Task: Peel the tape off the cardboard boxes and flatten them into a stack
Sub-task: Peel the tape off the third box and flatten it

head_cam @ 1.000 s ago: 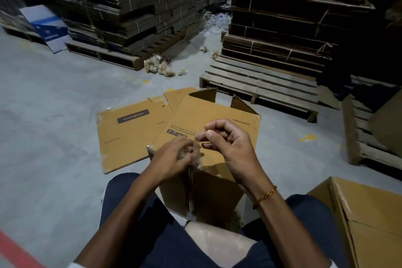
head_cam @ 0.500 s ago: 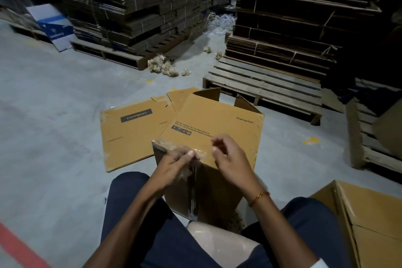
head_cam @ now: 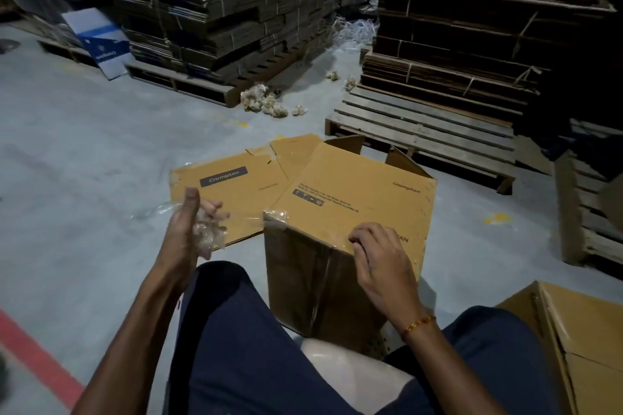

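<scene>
**Tape strip drawn off box corner, box braced**

A wad of clear tape (head_cam: 207, 235) is gripped in the left hand (head_cam: 188, 229), fingers (head_cam: 215, 207) curled round it, thumb raised. A thin strand is seen stretched from the wad to the near left corner of the Crompton box (head_cam: 350, 212), where a crumpled tape patch (head_cam: 275, 218) is stuck; the pull is judged to be directed sideways so the strip lifts along the edge. The box is stood on the floor (head_cam: 84, 162) between the knees. The right hand (head_cam: 381, 256) is rested on its top near edge, fingers bent and pressing down, apparently to steady it. A flattened box (head_cam: 229, 192) lies just behind, presumably the start of the stack.
</scene>
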`<state>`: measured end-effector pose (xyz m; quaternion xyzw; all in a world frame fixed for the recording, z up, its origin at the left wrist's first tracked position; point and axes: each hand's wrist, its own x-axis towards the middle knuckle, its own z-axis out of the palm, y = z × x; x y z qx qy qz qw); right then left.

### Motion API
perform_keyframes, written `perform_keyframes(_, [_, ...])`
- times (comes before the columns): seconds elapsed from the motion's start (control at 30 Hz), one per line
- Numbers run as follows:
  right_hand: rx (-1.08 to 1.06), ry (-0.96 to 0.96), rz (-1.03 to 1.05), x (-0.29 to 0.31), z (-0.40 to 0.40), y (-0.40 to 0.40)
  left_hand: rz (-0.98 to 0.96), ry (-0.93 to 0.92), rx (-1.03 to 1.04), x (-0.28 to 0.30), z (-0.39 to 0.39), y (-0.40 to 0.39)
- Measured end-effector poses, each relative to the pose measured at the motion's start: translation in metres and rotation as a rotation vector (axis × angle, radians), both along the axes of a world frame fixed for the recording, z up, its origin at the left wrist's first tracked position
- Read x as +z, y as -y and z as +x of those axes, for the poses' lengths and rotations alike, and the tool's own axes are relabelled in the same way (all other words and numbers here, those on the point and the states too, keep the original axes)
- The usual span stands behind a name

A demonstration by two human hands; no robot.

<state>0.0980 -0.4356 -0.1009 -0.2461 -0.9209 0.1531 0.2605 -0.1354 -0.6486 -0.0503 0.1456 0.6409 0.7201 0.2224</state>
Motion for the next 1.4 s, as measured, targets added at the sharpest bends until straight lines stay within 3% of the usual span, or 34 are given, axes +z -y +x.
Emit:
perform_keyframes(0.1, [0.016, 0.005, -0.012, -0.003, -0.003, 0.006, -0.050, 0.110, -0.075, 0.003, 0.006, -0.004])
perform_keyframes(0.2, [0.027, 0.008, 0.000, -0.003, -0.004, 0.011, -0.293, 0.122, -0.113, -0.004, 0.007, -0.010])
perform_keyframes(0.5, [0.048, -0.027, 0.015, -0.008, -0.007, 0.019, -1.204, -0.559, -0.262, -0.009, 0.013, -0.032])
perform_keyframes(0.63, [0.041, -0.024, 0.012, -0.011, -0.008, 0.019, -1.283, -0.720, -0.270, -0.006, 0.029, -0.029])
perform_keyframes(0.77, [0.038, -0.024, 0.023, -0.011, -0.009, 0.019, -1.238, -0.619, -0.323, -0.009, 0.036, -0.024])
perform_keyframes(0.93, [0.025, -0.014, 0.025, -0.013, -0.009, 0.020, -1.457, -0.912, -0.293, -0.014, 0.039, -0.034])
perform_keyframes(1.03, [0.026, -0.021, 0.031, -0.013, -0.007, 0.016, -1.250, -0.947, -0.052, -0.009, 0.024, -0.027])
perform_keyframes(1.1, [0.019, -0.021, 0.048, -0.014, -0.005, 0.014, -1.070, -0.816, 0.077, -0.009, 0.009, -0.016])
perform_keyframes(1.17, [0.015, -0.025, 0.075, -0.014, -0.004, 0.013, -0.880, -0.690, 0.061, -0.017, -0.001, -0.009])
perform_keyframes(1.23, [0.017, -0.025, 0.085, -0.013, -0.004, 0.014, -0.595, -0.468, -0.027, -0.023, 0.004, -0.007])
perform_keyframes(1.3, [0.023, -0.021, 0.073, -0.013, -0.005, 0.014, -0.314, -0.128, -0.064, -0.023, 0.010, -0.010])
perform_keyframes(1.4, [0.054, 0.000, 0.063, -0.012, -0.004, 0.012, -0.080, 0.112, -0.046, -0.018, 0.014, -0.016])
